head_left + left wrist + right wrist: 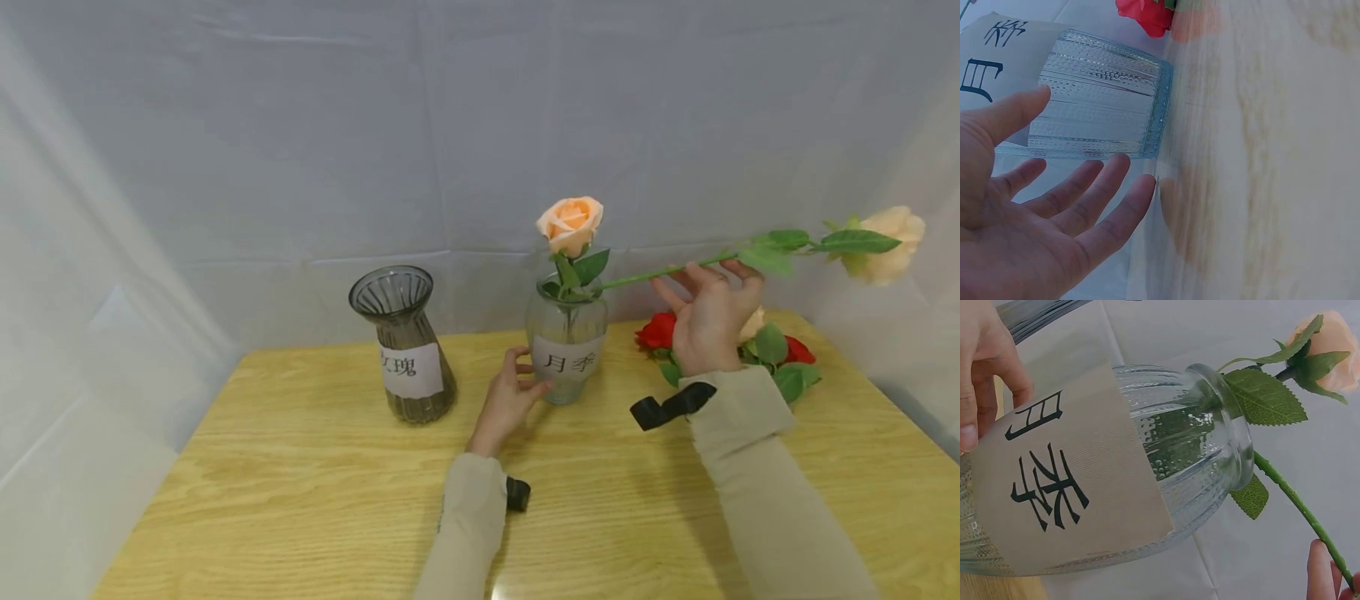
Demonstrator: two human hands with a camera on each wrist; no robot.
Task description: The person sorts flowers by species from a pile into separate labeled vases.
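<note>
Wood-grained table (337,500), pale cloth (300,167) behind, right grip (708,321) pinching flower stem (637,277), left grip (510,400) relaxed by clear vase (583,327)

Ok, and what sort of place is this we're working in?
Probably a makeshift recording booth, not a lived-in room: creased pale sheeting hangs behind and on both sides of the wooden table, and the vases carry paper labels.

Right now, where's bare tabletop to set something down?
Table left of the dark vase and between the sleeves. Crowded: the clear vase with the left hand beside it, and right rear, where flowers lie partly hidden by the right hand.
</note>
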